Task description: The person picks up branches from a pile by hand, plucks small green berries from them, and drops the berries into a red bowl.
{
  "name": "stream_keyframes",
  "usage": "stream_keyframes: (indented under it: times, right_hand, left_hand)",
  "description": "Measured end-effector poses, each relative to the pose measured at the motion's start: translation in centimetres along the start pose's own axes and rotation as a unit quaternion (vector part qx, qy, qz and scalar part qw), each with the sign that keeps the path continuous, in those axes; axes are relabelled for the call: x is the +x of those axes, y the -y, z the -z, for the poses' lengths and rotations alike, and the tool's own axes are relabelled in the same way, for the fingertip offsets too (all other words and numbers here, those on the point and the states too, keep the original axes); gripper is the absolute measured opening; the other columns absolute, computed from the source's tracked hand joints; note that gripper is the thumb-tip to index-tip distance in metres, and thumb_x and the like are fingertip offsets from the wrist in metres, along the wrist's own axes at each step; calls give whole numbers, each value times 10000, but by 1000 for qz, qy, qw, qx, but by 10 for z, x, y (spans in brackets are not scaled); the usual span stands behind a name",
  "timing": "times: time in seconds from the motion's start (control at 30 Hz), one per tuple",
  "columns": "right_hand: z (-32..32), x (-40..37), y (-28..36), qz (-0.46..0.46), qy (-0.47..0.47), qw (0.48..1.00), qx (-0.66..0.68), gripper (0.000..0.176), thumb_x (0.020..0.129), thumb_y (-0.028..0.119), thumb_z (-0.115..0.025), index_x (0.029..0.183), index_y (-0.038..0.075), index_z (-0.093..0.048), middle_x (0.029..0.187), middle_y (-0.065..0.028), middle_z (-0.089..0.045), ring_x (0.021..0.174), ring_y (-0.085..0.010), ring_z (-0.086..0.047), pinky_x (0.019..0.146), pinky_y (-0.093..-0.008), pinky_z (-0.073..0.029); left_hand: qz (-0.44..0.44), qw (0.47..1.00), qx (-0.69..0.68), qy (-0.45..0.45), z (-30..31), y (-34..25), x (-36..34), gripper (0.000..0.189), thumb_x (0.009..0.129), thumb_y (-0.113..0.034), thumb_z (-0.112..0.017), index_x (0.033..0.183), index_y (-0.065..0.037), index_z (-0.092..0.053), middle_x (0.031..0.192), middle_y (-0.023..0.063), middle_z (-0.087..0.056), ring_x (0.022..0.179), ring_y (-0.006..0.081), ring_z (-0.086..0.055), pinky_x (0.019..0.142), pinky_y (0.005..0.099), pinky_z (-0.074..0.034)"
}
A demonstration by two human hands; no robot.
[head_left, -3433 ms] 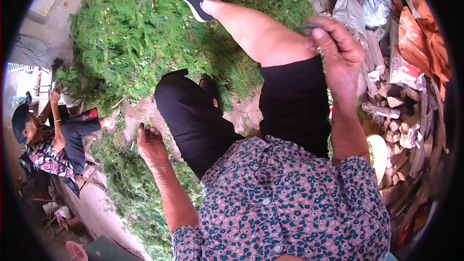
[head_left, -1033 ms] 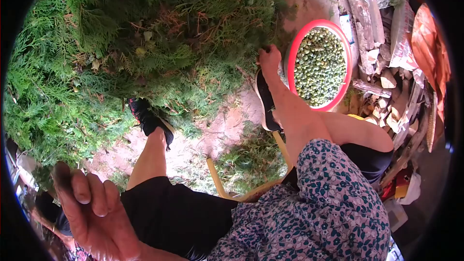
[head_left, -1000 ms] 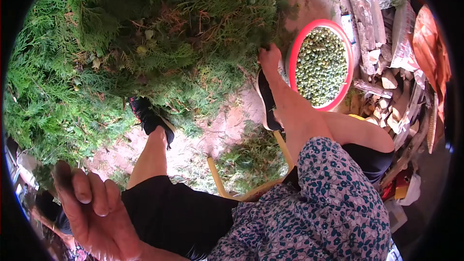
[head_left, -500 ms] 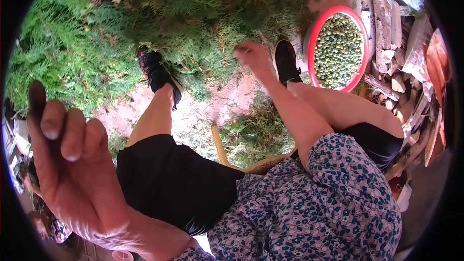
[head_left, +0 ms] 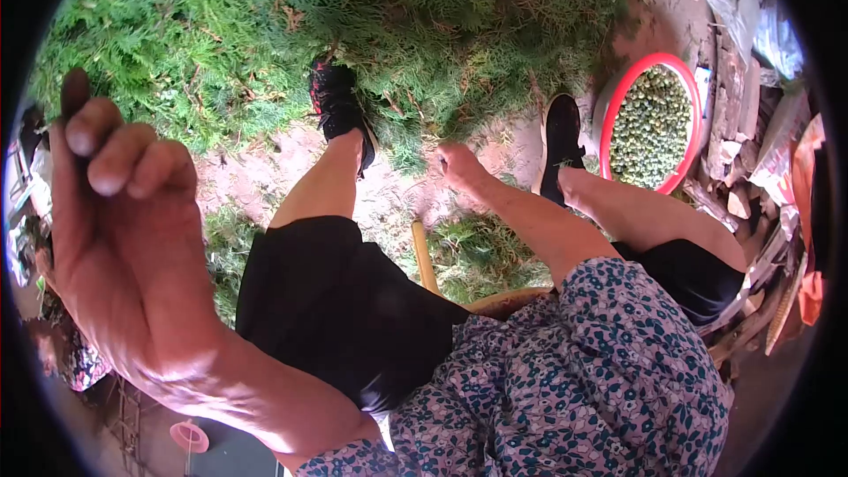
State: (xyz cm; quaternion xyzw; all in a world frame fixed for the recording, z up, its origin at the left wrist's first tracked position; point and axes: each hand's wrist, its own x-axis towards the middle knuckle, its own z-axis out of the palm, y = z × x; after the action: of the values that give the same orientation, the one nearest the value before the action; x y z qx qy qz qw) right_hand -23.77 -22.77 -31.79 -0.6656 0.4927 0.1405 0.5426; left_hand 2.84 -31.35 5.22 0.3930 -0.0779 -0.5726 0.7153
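Raised close to the camera on the left, my left hand shows its bare palm, with one finger pointing up and the others loosely curled, apart from the palm. No object shows in it. My right hand hovers between the two black shoes, its fingers closed; whatever they hold, if anything, is hidden. Below and around it lie cut green conifer sprigs on the ground. Right of my right shoe stands a red-rimmed round basket filled with small green cones or berries.
A thick heap of green branches spreads ahead of my feet. Split firewood and plastic bags are piled along the right. A yellow wooden leg sticks out between my knees. A pink round item is at the lower left.
My right hand has drawn back toward my body and left, away from the right shoe. The whole view has shifted, with the shoes and basket now further right and lower. My left hand stays raised.
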Motion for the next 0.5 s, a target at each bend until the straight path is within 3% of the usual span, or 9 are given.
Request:
stream_keyframes:
  times: [0.07,0.13,0.17,0.23,0.27,0.33,0.4,0.43,0.5]
  right_hand:
    - [24,1,26,-105,7,982,155,157,744,-56,-489,864,2,-571,894,-175,-569,692,-203,-557,589,-331,-488]
    - [34,6,24,-123,96,948,277,169,716,-33,-529,876,6,-568,884,-159,-570,626,-182,-544,500,-292,-481]
    - [31,-11,30,-137,104,945,277,169,716,-33,-529,876,6,-568,884,-159,-570,626,-182,-544,500,-292,-481]
    - [35,-12,58,-83,84,950,288,177,717,0,-545,891,12,-573,865,-145,-571,619,-159,-548,459,-261,-477]
    - [18,-6,55,-88,117,941,305,222,715,35,-583,937,26,-582,871,-146,-569,622,-144,-547,482,-237,-489]
    - [6,-18,75,-90,174,955,223,257,715,69,-623,968,34,-589,881,-145,-596,651,-174,-573,552,-274,-511]
    - [-40,-11,61,17,167,978,126,276,723,122,-648,981,41,-596,867,-152,-620,709,-236,-600,660,-321,-512]
    - [-74,-7,44,109,67,990,52,244,711,115,-676,911,14,-580,855,-156,-611,741,-265,-590,684,-356,-498]
    - [-129,-5,10,236,38,970,-36,242,767,164,-576,979,48,-582,850,-194,-588,749,-348,-559,716,-370,-465]
  left_hand:
    - [-4,1000,-12,0,9,-14,-1,251,846,34,-441,1087,81,-392,818,63,-389,687,140,-377,647,276,-326]
    - [12,1000,-29,-2,18,-22,-4,210,848,3,-394,1046,72,-402,804,74,-381,695,155,-375,661,292,-320]
    - [25,999,-27,24,21,-23,-5,197,837,-19,-372,1014,60,-403,799,77,-373,697,161,-374,664,298,-318]
    - [24,996,-25,79,26,-22,-8,197,799,-83,-322,947,24,-395,784,82,-353,700,174,-367,665,308,-310]
    - [22,996,-26,78,28,-25,-9,197,799,-83,-322,947,24,-395,784,82,-353,700,174,-367,665,308,-310]
    - [29,997,-20,74,34,-28,-11,154,784,-47,-372,922,17,-401,771,75,-350,680,167,-350,660,306,-303]
    - [27,997,-51,44,44,-25,-16,147,779,-34,-384,915,17,-404,777,75,-358,693,167,-359,662,307,-309]
    - [27,997,-76,17,48,-22,-21,142,773,-22,-396,909,17,-408,783,75,-366,706,166,-367,664,308,-314]
    - [11,993,-111,-26,54,-20,-33,136,761,4,-420,897,16,-414,794,76,-381,732,166,-383,668,309,-326]
